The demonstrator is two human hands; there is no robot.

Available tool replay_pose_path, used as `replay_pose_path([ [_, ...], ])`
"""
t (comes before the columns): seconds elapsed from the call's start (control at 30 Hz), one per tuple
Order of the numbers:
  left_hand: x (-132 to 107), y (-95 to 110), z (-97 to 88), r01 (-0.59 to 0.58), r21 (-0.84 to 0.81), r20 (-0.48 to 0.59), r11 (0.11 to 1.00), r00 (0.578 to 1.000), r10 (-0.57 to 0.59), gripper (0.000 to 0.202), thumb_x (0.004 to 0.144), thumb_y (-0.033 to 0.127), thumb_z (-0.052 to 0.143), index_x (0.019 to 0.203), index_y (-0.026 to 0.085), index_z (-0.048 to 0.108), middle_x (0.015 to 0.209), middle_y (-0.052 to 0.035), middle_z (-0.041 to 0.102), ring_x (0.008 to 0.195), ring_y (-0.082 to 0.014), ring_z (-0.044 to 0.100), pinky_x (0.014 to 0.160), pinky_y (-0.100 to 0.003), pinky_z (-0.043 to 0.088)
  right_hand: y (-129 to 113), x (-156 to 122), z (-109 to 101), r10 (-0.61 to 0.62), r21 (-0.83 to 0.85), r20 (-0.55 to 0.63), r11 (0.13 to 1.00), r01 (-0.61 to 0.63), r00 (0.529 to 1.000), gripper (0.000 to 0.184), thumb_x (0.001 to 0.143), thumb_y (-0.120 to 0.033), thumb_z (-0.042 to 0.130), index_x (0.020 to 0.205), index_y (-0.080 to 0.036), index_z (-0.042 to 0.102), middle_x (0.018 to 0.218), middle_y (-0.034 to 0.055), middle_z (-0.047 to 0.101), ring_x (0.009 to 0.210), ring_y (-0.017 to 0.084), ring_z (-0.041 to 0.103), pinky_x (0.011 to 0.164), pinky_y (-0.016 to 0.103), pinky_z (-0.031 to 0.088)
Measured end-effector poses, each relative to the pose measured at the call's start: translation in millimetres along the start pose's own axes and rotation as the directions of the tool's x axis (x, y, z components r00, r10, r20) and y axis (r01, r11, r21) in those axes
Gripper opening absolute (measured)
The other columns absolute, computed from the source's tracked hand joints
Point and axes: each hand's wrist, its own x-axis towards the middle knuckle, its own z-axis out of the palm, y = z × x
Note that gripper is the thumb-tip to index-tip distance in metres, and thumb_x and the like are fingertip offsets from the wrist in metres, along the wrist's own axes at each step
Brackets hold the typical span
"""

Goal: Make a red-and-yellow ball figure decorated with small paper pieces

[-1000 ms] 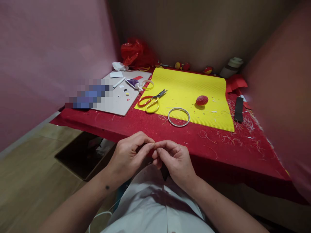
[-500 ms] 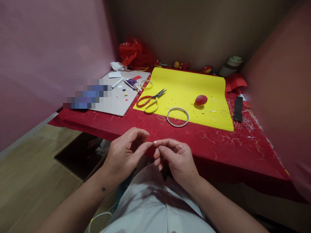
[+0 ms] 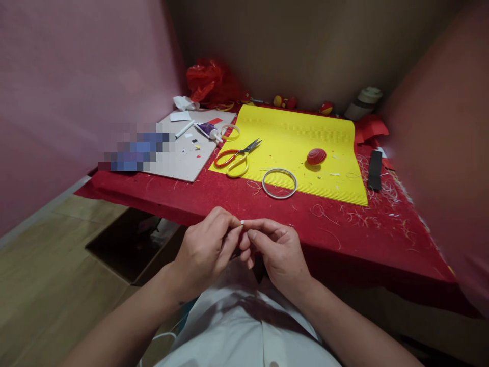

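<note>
My two hands meet just in front of the table's near edge, above my lap. A tiny white scrap (image 3: 242, 222) sits between their fingertips. My left hand (image 3: 208, 251) is curled, its thumb and forefinger pinched against the scrap. My right hand (image 3: 275, 251) pinches it from the other side with forefinger and thumb. Beyond them on the red cloth lie a white ring (image 3: 279, 183), red-and-yellow scissors (image 3: 236, 155) and a small red domed piece (image 3: 316, 156) on a yellow corrugated sheet (image 3: 305, 137).
A grey board (image 3: 187, 153) at the left carries a glue tube (image 3: 210, 131), a white stick and small scraps. A red plastic bag (image 3: 208, 81), small balls and a capped jar (image 3: 362, 103) line the back wall. A black strip (image 3: 375, 169) lies at right. Thread clippings litter the red cloth (image 3: 355, 239).
My left hand, which had drawn back and spread half a second ago, has closed in again on the white scrap at my right fingertips. Things on the table have not moved.
</note>
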Motion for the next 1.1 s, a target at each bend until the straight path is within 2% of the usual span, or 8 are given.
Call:
replay_pose_path([
  [0.2,-2,3,-10.1,0.094,-0.214,0.145,0.972,0.987,-0.063,0.012,0.09,0.013,0.05,0.08,0.017,0.056,0.074,0.0003,0.059,0.064,-0.0078,0.056,0.055,-0.018,0.042,1,2,-2,-0.004,0.031,0.019,1.0,0.004,1.0,0.018,0.072,-0.024,0.073,0.086,-0.015,0.072,0.057,-0.0003,0.066,0.045,0.009,0.058,0.04,0.018,0.046],
  [0.27,-1,2,-16.4,0.121,-0.221,0.18,0.968,0.98,-0.082,0.015,0.091,0.014,0.05,0.076,0.017,0.055,0.07,0.0014,0.056,0.059,-0.0073,0.052,0.054,-0.018,0.04,1,2,-2,0.005,0.043,0.027,0.999,-0.006,1.0,0.018,0.072,-0.024,0.072,0.087,-0.014,0.072,0.058,-0.0004,0.065,0.045,0.01,0.059,0.04,0.017,0.046],
  [0.37,0,-1,-22.9,0.137,-0.129,0.108,0.982,0.987,-0.123,0.02,0.088,0.017,0.056,0.069,0.017,0.05,0.065,0.0025,0.05,0.057,-0.0076,0.047,0.053,-0.02,0.039,1,1,-2,0.02,0.054,0.042,0.998,-0.023,0.999,0.018,0.073,-0.024,0.072,0.087,-0.014,0.072,0.058,-0.0003,0.065,0.045,0.01,0.06,0.04,0.017,0.045],
  [0.47,1,-2,-23.2,0.155,-0.087,0.031,0.984,0.988,-0.153,0.01,0.086,0.016,0.061,0.078,0.017,0.054,0.075,0.0005,0.056,0.065,-0.0091,0.053,0.059,-0.02,0.042,2,1,-1,0.029,0.058,0.057,0.998,-0.032,0.998,0.017,0.073,-0.024,0.071,0.087,-0.014,0.072,0.058,-0.0002,0.065,0.045,0.01,0.06,0.04,0.017,0.045],
  [0.53,2,-2,-20.8,0.128,-0.095,0.013,0.987,0.992,-0.127,0.003,0.087,0.014,0.058,0.085,0.017,0.058,0.081,-0.0012,0.06,0.072,-0.0104,0.057,0.065,-0.021,0.046,2,2,1,0.026,0.068,0.069,0.997,-0.03,0.997,0.017,0.074,-0.024,0.071,0.087,-0.014,0.072,0.059,-0.0002,0.065,0.045,0.01,0.06,0.04,0.017,0.045],
  [0.67,3,0,-14.0,0.007,-0.058,-0.032,0.998,0.999,-0.009,0.007,0.089,0.011,0.054,0.092,0.016,0.059,0.084,-0.0034,0.062,0.078,-0.0114,0.061,0.071,-0.021,0.049,2,1,3,0.032,0.083,0.075,0.996,-0.038,0.997,0.015,0.073,-0.023,0.071,0.085,-0.014,0.072,0.059,-0.0002,0.065,0.045,0.01,0.06,0.039,0.017,0.045],
  [0.9,0,-2,-7.6,-0.093,0.117,-0.034,0.989,0.995,0.098,0.007,0.091,0.011,0.051,0.094,0.016,0.056,0.084,-0.0035,0.062,0.077,-0.0117,0.061,0.068,-0.021,0.048,3,-1,2,0.023,0.082,0.067,0.996,-0.028,0.997,0.017,0.072,-0.024,0.072,0.087,-0.015,0.072,0.059,-0.0004,0.065,0.046,0.01,0.06,0.04,0.018,0.045],
  [1.1,0,-4,-7.3,-0.091,0.099,-0.001,0.991,0.996,0.091,0.007,0.09,0.011,0.049,0.088,0.015,0.054,0.077,-0.0028,0.058,0.066,-0.011,0.058,0.058,-0.02,0.045,3,-2,3,0.043,0.1,0.074,0.994,-0.051,0.996,0.013,0.071,-0.023,0.072,0.082,-0.015,0.072,0.058,-0.0003,0.065,0.046,0.01,0.06,0.04,0.018,0.045],
])
